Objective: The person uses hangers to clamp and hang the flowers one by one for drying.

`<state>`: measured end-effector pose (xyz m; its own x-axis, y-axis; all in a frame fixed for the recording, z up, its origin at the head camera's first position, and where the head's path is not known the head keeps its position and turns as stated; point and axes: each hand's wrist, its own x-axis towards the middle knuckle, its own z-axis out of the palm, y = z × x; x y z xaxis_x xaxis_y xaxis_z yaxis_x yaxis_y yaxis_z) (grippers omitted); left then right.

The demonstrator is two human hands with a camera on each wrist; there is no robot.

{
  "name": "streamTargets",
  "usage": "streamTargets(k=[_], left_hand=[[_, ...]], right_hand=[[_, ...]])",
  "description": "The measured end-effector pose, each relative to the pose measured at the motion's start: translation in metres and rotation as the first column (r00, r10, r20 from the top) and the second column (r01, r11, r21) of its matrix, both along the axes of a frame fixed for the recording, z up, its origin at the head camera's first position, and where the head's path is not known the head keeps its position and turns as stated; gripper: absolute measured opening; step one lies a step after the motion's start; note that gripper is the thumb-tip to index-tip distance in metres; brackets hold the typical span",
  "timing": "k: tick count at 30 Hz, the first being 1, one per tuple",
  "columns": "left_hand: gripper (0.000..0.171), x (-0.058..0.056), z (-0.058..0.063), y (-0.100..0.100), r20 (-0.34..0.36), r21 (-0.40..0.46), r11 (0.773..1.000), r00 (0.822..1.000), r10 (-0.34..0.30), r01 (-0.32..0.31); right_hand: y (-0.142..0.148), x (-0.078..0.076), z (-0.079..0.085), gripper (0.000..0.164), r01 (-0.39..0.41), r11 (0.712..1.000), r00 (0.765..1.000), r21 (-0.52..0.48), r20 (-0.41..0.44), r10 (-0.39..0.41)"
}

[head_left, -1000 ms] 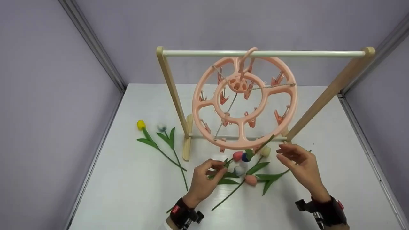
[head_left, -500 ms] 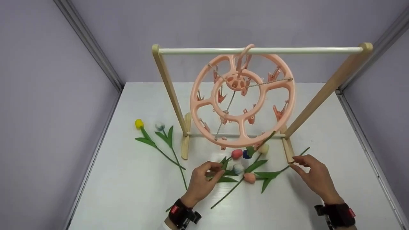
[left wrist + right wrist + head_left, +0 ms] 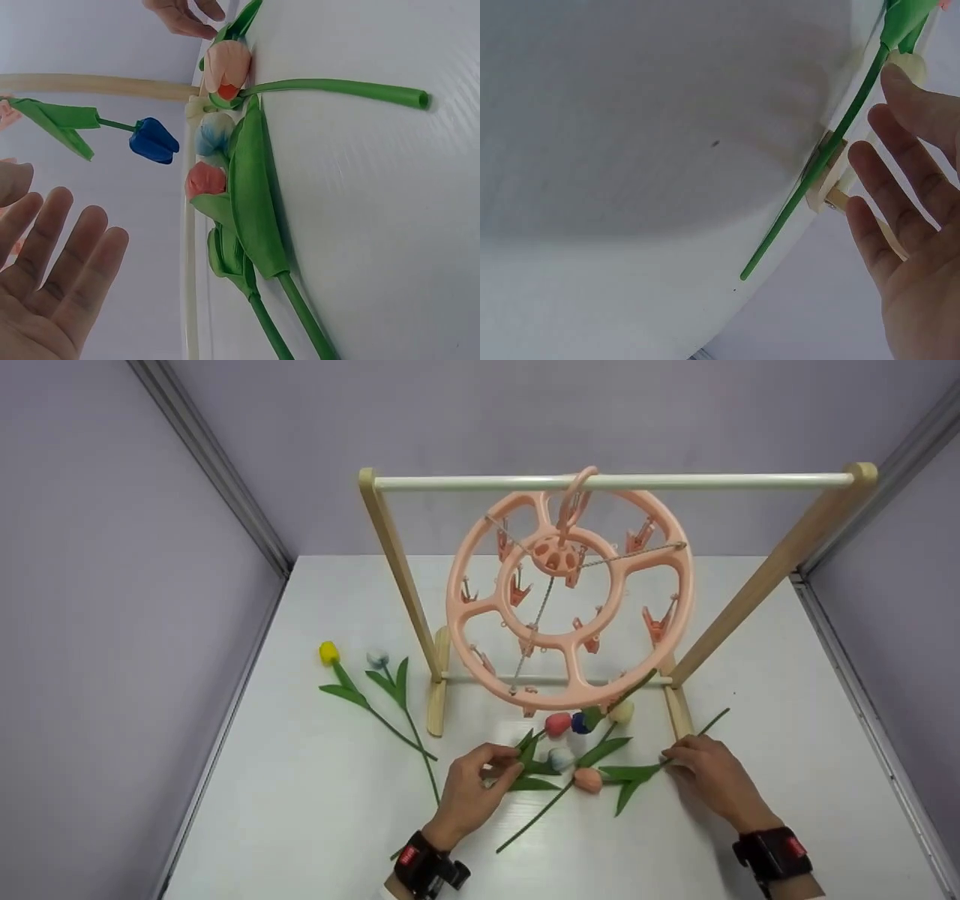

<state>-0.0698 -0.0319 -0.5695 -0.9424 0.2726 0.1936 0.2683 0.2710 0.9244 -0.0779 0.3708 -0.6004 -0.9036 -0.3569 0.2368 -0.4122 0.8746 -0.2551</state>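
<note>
My right hand is at the green stem of a peach tulip lying on the table. In the right wrist view its thumb and fingers are spread beside the stem, not closed round it. My left hand hovers with loosely bent fingers above the leaves of a red tulip and a white-blue tulip; nothing shows in its grasp. A dark blue tulip hangs head down at the front of the pink round clip hanger.
The hanger hooks over the white bar of a wooden-legged rack. A cream tulip lies under the hanger's front. To the left lie a yellow tulip and another white-blue tulip. Several pink clips hang from the rings.
My right hand has come down from beside the hanging blue tulip to the peach tulip's stem, then shifted left along it. My left hand stays nearly still.
</note>
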Motion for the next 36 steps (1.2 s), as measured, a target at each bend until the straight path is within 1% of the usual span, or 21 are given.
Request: streamTargets(k=[2,6,12,22,27,32,36], left_hand=[[0.019,0.000,0.000,-0.001,0.010,-0.004,1.000,1.000,-0.003,0.003],[0.020,-0.001,-0.001,-0.003,0.027,-0.013,1.000,1.000,-0.004,0.004],[0.021,-0.001,-0.001,-0.003,0.010,-0.021,1.000,1.000,0.000,0.000],[0.022,-0.002,0.001,-0.002,0.004,-0.020,1.000,1.000,-0.010,0.010],[0.017,-0.002,0.002,-0.002,-0.018,-0.026,1.000,1.000,-0.010,0.010],[0.014,-0.001,0.003,0.000,-0.046,-0.033,0.999,0.999,-0.019,0.018],[0.014,0.000,0.007,0.001,-0.036,-0.030,0.999,0.999,-0.041,0.040]], right_hand=[[0.000,-0.001,-0.001,0.026,-0.018,1.000,1.000,0.017,0.023,0.017],[-0.002,-0.003,-0.001,0.024,-0.019,0.999,0.999,0.041,0.048,0.017],[-0.001,-0.004,0.000,0.020,-0.006,0.998,0.999,0.060,0.035,0.004],[0.007,0.001,0.000,0.018,0.032,0.998,0.997,0.062,0.071,-0.037],[0.009,0.008,0.007,0.018,0.043,0.998,0.996,0.054,0.071,-0.047],[0.008,0.015,0.018,0.021,0.046,0.998,0.997,0.046,0.064,-0.049],[0.005,0.020,0.026,0.026,0.032,0.999,0.999,0.025,0.023,-0.032]])
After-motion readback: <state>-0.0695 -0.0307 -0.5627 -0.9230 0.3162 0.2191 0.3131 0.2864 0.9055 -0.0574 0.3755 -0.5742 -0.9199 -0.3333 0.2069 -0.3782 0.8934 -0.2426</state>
